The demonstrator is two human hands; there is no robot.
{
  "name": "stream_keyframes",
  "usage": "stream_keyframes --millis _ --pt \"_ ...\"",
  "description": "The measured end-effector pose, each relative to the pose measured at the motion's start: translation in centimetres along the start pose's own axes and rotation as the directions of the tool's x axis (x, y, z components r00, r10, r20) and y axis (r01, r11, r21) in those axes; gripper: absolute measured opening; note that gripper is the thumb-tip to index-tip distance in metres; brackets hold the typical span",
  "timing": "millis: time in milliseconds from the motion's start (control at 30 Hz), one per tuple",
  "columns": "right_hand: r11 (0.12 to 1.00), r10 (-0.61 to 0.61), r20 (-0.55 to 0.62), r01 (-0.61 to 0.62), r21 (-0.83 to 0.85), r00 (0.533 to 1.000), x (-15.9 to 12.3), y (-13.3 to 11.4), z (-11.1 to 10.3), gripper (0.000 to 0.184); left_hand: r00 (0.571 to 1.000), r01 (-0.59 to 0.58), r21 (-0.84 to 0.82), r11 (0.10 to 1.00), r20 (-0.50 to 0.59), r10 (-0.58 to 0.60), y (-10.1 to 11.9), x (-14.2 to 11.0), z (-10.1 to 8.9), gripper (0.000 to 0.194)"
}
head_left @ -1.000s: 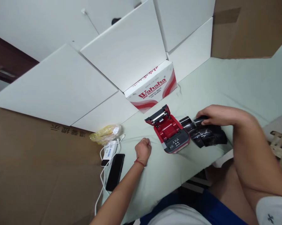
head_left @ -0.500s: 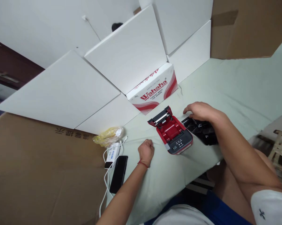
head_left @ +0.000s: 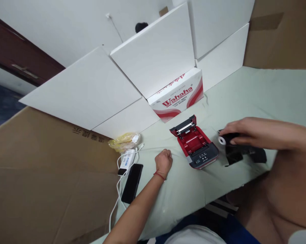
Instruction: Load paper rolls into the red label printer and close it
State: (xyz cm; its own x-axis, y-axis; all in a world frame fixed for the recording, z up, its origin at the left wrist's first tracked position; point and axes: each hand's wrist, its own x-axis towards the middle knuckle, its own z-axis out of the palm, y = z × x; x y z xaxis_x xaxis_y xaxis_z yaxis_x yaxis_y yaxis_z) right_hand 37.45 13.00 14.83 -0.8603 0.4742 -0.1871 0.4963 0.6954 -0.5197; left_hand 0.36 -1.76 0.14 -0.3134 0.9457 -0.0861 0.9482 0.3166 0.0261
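Right of the printer (head_left: 204, 155), end facing it, a black roll (head_left: 228, 138) is being gripped by the right hand (head_left: 247, 130), fingers curled.

the worktop (head_left: 188, 191) wears matt, lightly creased cloth. the red device (head_left: 193, 142) looks like smooth plastic, with a shiny, metal-looking strip (head_left: 185, 127) in its lid. the black roll (head_left: 229, 138) is glossy. the phone (head_left: 132, 183) looks smooth, the bag (head_left: 124, 142) thin, crinkly clear plastic, the large brown carton (head_left: 79, 183) matt cardboard.
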Motion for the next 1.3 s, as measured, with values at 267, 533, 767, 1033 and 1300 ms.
stream_keyframes --millis 267,533,767,1033,1300 --pt "0.979 -0.156 -0.015 0.157 0.129 0.988 -1.2 -4.7 0.7 0.039 1.0 -0.001 0.002 1.0 -0.002 0.001 0.2 0.0 -0.1 0.028" --pt "0.939 0.175 -0.092 -0.194 -0.285 0.98 9.1 -9.2 4.9 0.042 1.0 0.006 -0.002 1.0 0.001 -0.006 0.3 -0.1 0.1 0.028" --pt "0.927 0.226 -0.059 -0.234 -0.294 0.972 11.4 -8.8 5.8 0.051 1.0 -0.001 -0.01 1.0 0.007 0.001 0.2 -0.1 0.2 0.028" --pt "0.955 0.171 -0.054 -0.178 -0.237 0.984 13.5 -7.3 7.2 0.051 1.0 -0.001 -0.038 0.999 0.012 0.001 0.3 -0.1 -0.1 0.029" --pt "0.994 -0.108 -0.143 0.103 -0.045 0.984 7.5 -6.6 5.5 0.04 0.997 0.027 -0.298 0.954 -0.059 -0.047 -0.1 -0.2 0.2 0.029"
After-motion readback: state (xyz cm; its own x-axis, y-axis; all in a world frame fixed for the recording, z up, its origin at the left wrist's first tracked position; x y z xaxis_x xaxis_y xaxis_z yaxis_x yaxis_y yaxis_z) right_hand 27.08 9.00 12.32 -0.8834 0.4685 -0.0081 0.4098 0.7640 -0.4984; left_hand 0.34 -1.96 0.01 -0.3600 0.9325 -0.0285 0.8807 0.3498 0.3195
